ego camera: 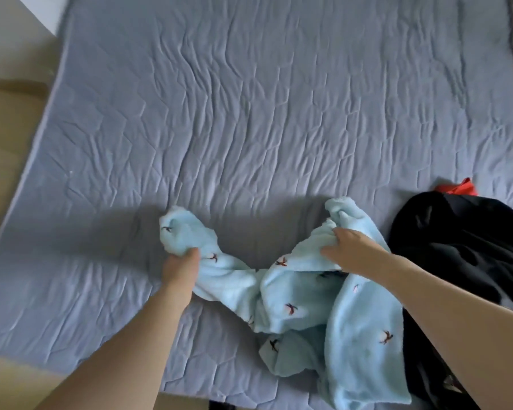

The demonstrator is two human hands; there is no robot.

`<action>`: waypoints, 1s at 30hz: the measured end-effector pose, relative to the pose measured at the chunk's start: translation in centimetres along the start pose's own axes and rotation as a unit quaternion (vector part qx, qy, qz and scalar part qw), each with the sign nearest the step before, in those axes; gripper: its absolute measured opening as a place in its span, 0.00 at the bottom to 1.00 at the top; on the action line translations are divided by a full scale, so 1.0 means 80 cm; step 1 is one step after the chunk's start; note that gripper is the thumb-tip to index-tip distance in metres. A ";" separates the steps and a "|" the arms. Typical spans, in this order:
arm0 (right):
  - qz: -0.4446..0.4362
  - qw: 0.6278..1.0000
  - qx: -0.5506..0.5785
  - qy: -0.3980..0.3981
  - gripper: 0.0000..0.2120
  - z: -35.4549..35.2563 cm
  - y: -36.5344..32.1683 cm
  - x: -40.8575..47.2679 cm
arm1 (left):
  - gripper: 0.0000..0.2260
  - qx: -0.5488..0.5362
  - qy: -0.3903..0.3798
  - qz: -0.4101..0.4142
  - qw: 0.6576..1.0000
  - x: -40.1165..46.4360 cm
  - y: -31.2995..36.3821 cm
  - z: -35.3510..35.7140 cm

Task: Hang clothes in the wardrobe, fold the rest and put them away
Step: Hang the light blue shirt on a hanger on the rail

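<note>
A light blue fleece garment (296, 294) with small dark red embroidered marks lies crumpled on the near part of the bed. My left hand (179, 266) grips its left end, fingers curled into the fabric. My right hand (348, 248) grips a bunched part at its upper right. The garment sags in the middle between my hands, and the rest trails toward the bed's near edge.
The grey-blue quilted mattress cover (249, 113) spreads wide and wrinkled beyond the garment. A heap of black clothing (462, 255) lies at the right, touching the blue garment, with a red item (456, 187) peeking out behind it. Beige floor (6, 128) shows at left.
</note>
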State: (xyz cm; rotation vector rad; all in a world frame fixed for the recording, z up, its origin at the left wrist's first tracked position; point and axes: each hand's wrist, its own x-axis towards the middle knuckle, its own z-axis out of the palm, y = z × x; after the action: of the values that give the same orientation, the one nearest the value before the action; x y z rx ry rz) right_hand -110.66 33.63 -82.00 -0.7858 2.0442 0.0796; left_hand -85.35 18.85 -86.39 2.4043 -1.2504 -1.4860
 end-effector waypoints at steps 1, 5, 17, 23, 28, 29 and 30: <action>-0.001 0.998 0.067 0.008 0.07 -0.015 -0.012 -0.012 | 0.14 0.056 -0.008 0.003 0.998 -0.002 0.011 -0.008; -0.060 0.987 0.127 0.081 0.03 -0.064 -0.050 -0.049 | 0.15 0.268 -0.042 0.093 0.958 -0.036 0.045 -0.023; -0.339 0.910 -0.175 0.165 0.13 -0.108 -0.010 -0.149 | 0.27 0.234 -0.281 0.463 0.807 -0.126 0.153 0.019; -0.447 0.828 -0.288 0.175 0.11 -0.129 0.021 -0.232 | 0.16 0.569 -0.353 0.521 0.529 -0.208 0.133 0.057; -0.418 0.817 -0.318 0.236 0.13 -0.207 0.020 -0.300 | 0.19 0.604 -0.248 0.463 0.600 -0.260 0.122 -0.012; -0.407 0.816 -0.326 0.250 0.13 -0.222 0.014 -0.313 | 0.21 0.616 -0.231 0.444 0.609 -0.269 0.124 -0.031; -0.395 0.816 -0.330 0.263 0.14 -0.234 0.008 -0.327 | 0.22 0.639 -0.211 0.415 0.613 -0.280 0.127 -0.052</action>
State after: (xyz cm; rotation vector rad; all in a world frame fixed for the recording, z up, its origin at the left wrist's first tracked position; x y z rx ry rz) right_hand -114.94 40.70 -50.86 -2.2571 1.9981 0.1067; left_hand -93.04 25.22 -63.53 0.9346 -3.6947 -0.7929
